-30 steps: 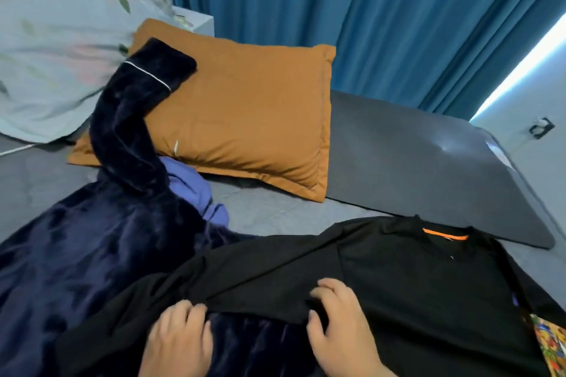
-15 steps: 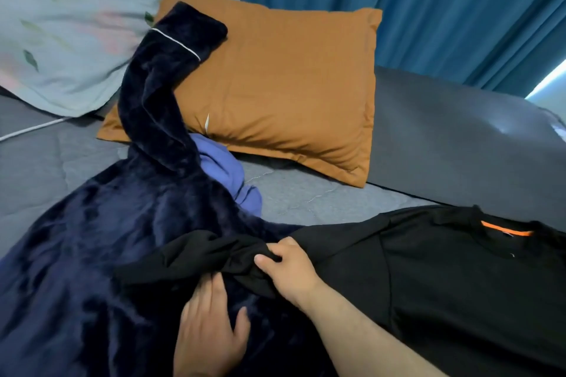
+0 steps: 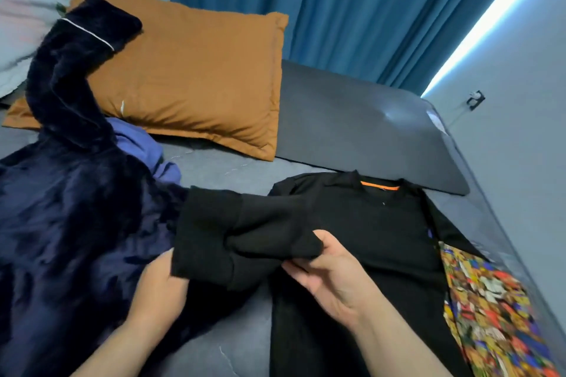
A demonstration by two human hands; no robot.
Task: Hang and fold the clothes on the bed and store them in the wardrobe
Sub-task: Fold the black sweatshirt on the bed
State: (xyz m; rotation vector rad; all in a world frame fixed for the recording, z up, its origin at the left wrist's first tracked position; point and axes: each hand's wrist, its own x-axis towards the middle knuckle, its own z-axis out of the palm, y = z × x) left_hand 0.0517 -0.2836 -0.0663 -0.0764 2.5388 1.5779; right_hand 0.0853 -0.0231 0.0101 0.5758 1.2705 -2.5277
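Since half a second ago, the sleeve (image 3: 214, 223) has come off the navy fleece robe (image 3: 61, 208) and is now lifted between both hands. The left hand (image 3: 159, 288) has left the robe and gone under the cuff. Its fingers hide under the cloth, so one cannot tell if they curl or lie flat. The right hand (image 3: 330, 278) pinches the middle of the sleeve, with the thumb (image 3: 321, 239) on top and the other fingers below.

This looks like the folding step, with hanging and storing not yet done. The black sweatshirt (image 3: 379, 239) lies flat on the grey bed sheet (image 3: 239, 346), neck away from the person. The next move likely calls for laying the sleeve across the chest and keeping it smooth.

On the left, the robe touches the sleeve and could get caught in the fold. On the right, a colourful cloth (image 3: 490, 300) lies along the sweatshirt's edge, and the wall (image 3: 520, 131) is close behind it, so room there is tight. Bare sheet near the person gives some open space.

Farther off, a blue garment (image 3: 137, 141) peeks out beside the robe. Behind it lie an orange pillow (image 3: 190, 76), a dark mat (image 3: 352, 125) and a blue curtain (image 3: 306, 3). No wardrobe is in view.
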